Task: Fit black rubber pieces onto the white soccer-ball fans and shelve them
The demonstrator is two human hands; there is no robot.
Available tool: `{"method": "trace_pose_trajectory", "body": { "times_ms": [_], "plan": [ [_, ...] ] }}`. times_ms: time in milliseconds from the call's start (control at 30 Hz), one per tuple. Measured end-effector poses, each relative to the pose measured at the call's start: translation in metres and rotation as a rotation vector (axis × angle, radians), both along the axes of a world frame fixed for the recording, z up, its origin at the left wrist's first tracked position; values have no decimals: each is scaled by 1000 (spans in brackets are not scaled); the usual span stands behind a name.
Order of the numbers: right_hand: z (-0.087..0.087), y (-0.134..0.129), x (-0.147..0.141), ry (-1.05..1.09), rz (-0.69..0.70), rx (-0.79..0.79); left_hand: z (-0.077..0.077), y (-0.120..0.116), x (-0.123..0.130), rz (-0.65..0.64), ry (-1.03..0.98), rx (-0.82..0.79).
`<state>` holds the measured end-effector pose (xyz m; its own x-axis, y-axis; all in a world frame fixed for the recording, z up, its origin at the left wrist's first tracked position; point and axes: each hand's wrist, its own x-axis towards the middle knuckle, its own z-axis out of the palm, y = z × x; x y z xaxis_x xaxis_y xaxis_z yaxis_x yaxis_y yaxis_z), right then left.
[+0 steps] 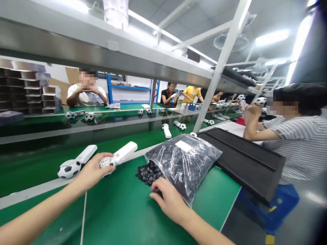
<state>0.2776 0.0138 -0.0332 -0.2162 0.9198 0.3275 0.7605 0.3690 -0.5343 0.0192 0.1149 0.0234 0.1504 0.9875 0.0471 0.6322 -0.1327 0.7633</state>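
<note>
My left hand (pixel 98 168) is closed around the ball end of a white gadget with a black-and-white football head (pixel 106 162). Its flat white handle (pixel 125 152) points up to the right. Beside that hand, a similar football gadget (pixel 70 168) lies at the belt's edge. My right hand (pixel 167 198) is at the near side of a pile of small black pieces (pixel 149 173). Its fingers are curled, with a gap between thumb and forefinger where something dark shows. The pieces spill from a clear plastic bag (pixel 189 166) with a white label.
More football gadgets lie along the green belt (pixel 143 137). A black tray (pixel 242 156) sits right of the bag, and a co-worker in a striped top (pixel 301 143) sits beyond it. A slanted metal post (pixel 217 78) rises behind the bag. Stacked boxes (pixel 28 88) stand far left.
</note>
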Motion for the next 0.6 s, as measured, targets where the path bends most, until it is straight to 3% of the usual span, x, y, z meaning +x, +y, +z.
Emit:
{"method": "trace_pose_trajectory", "body": {
  "times_ms": [133, 267, 400, 500, 600],
  "plan": [
    [-14, 3, -1, -164, -64, 1, -8, 78, 43, 115, 50, 167],
    [-24, 11, -1, -264, -69, 40, -42, 121, 76, 130, 123, 197],
    [-36, 16, 7, -264, -15, 137, -68, 113, 84, 43, 187, 219],
    [-47, 17, 21, -229, 20, 286, -73, 88, 78, 2, 245, 226],
    [-62, 31, 41, -283, 89, 532, -76, 60, 68, -85, 303, 208]
  ]
}}
